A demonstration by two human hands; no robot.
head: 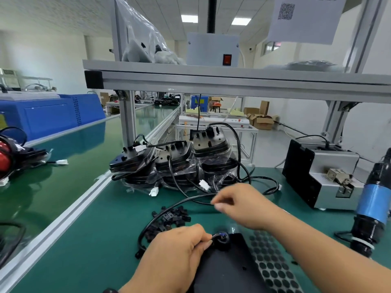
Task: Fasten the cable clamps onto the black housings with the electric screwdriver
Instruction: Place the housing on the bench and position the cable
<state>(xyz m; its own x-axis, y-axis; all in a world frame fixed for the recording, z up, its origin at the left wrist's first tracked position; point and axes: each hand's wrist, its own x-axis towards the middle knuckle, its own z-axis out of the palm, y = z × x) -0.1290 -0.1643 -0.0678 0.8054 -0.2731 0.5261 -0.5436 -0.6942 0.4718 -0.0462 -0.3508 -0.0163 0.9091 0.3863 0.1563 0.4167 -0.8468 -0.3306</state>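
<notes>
Now L hand (pixel 175 256), R hand (pixel 239 206) pinch thin round blk cable (pixel 177 203) by matte housing (pixel 224 269).

Aluminium shelf (pixel 232 79) spans the bench.
- On shelf, centre: grey box with red switch (pixel 212 49); clear plastic bag (pixel 143 39) on its left end.
- Above shelf's right end: paper with QR code (pixel 304 17).
- Below shelf, right: silver-and-black machine (pixel 330 182).
- Left of shelf: blue machine (pixel 53 115).

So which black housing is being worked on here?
The bare housing lying flat at the near edge, under the left hand, which pinches its cable; the others sit stacked in plastic bags behind.
</notes>
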